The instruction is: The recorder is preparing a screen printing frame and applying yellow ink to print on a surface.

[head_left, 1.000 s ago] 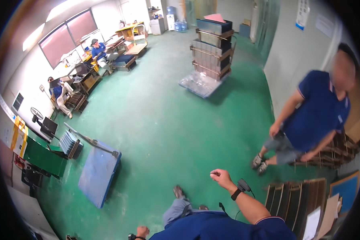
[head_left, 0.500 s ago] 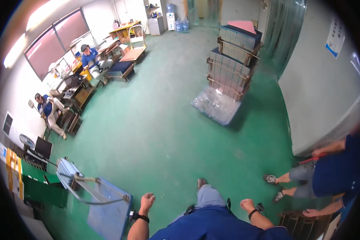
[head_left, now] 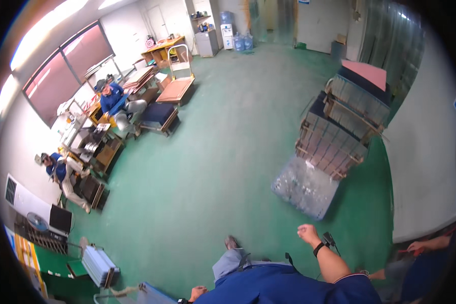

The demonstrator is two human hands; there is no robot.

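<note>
My right hand point(head_left: 309, 234) is held out in front of me, its fingers curled in with nothing showing in them. It is nearest to a flat trolley point(head_left: 304, 187) with a pale, plastic-covered deck, but apart from it. My left hand point(head_left: 198, 292) is low by my waist at the bottom edge, small and partly cut off, so its fingers cannot be made out. Close by on that side lies the blue deck of a platform cart point(head_left: 154, 295). Both wrists wear black bands. One of my shoes point(head_left: 231, 242) is stepping forward on the green floor.
Wire-sided crates point(head_left: 334, 134) are stacked on the trolley, topped by a pink sheet point(head_left: 365, 75). Two people point(head_left: 117, 104) sit along the left wall by cluttered benches. Another person's arm point(head_left: 433, 244) holds something red at lower right. A platform cart point(head_left: 176, 88) stands further back.
My view has moved forward and turned left; the stacked crates look nearer and further right. The nearby blue cart has slid toward the lower edge. My left hand has dropped lower, my right rises higher.
</note>
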